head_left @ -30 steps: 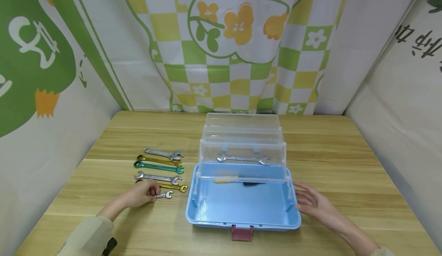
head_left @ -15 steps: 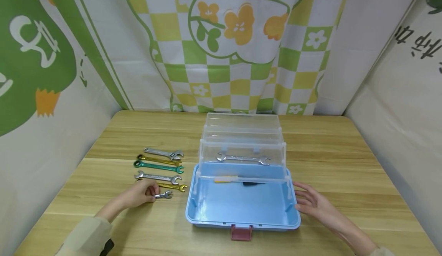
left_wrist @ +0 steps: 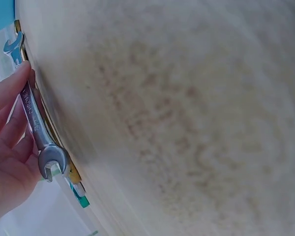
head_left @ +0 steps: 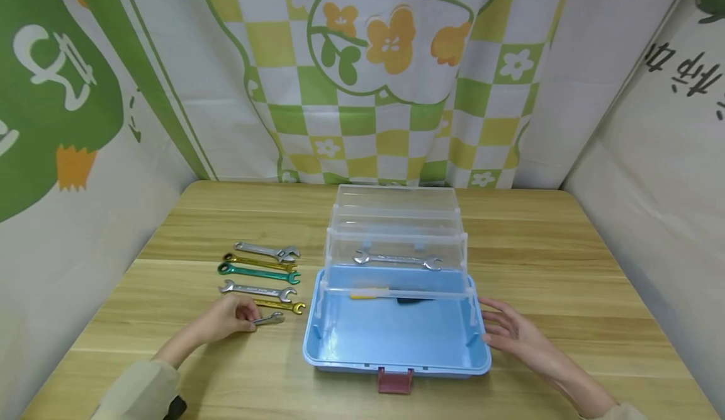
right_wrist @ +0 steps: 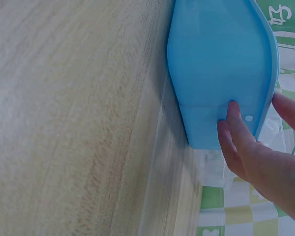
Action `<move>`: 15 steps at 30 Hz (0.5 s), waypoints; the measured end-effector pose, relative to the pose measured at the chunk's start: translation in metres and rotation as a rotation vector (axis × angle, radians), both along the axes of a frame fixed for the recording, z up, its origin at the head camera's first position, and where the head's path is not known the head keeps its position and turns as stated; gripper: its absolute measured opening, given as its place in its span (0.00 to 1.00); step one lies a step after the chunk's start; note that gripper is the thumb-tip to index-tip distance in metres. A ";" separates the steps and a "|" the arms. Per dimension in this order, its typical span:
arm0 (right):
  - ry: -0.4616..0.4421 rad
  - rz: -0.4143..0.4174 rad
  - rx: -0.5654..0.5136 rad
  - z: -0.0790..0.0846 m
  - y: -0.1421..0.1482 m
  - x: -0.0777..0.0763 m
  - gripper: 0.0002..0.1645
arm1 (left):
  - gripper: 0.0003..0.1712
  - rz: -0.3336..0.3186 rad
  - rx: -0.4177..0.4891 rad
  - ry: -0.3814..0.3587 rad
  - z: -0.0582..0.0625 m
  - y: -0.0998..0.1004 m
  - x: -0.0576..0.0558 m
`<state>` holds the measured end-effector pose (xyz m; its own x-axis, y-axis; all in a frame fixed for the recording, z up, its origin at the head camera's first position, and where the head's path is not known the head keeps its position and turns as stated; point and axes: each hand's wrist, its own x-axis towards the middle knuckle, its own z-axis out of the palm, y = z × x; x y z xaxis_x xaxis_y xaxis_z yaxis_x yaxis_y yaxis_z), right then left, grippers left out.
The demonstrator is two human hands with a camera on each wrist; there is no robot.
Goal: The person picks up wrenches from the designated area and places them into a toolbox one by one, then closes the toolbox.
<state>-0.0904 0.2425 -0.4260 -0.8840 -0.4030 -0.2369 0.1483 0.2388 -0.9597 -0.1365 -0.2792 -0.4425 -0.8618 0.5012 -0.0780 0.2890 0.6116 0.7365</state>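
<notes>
My left hand (head_left: 226,319) pinches a small silver double open-end wrench (left_wrist: 35,115) between thumb and fingers, low at the table's left. Seen from the head, that wrench is nearly edge-on; the left wrist view shows both its open ends. Just beyond lies a gold wrench (head_left: 283,305), partly hidden by the hand. My right hand (head_left: 518,338) is at the right side of a light-blue toolbox (head_left: 396,338), its fingers loosely extended. In the right wrist view the fingertips (right_wrist: 233,107) touch the outer wall, with the thumb at the rim.
Further back in the row lie a silver wrench (head_left: 257,289), a green wrench (head_left: 257,273), another gold one (head_left: 257,262) and an adjustable wrench (head_left: 263,250). The toolbox's clear trays (head_left: 396,218) stand raised, one bearing a silver wrench (head_left: 396,259). Yellow-and-black tool (head_left: 369,293) inside.
The small wrench has rolled in my left fingers, from its flat face to nearly edge-on in the head view. My right hand and the toolbox have stayed in place.
</notes>
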 end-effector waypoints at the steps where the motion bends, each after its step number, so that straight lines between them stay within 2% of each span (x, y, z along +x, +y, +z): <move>1: 0.001 0.002 -0.002 0.000 0.000 0.000 0.40 | 0.06 0.008 0.001 0.005 0.000 0.000 0.000; 7: 0.026 0.018 -0.011 0.001 0.000 0.001 0.40 | 0.06 0.062 0.013 0.028 0.005 0.000 0.001; 15: 0.030 0.014 -0.008 0.000 -0.001 0.001 0.40 | 0.05 0.103 0.000 0.030 0.016 0.006 0.003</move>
<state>-0.0892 0.2419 -0.4261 -0.8849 -0.4170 -0.2074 0.1165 0.2330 -0.9655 -0.1335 -0.2728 -0.4267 -0.9107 0.4100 -0.0515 0.2467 0.6394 0.7282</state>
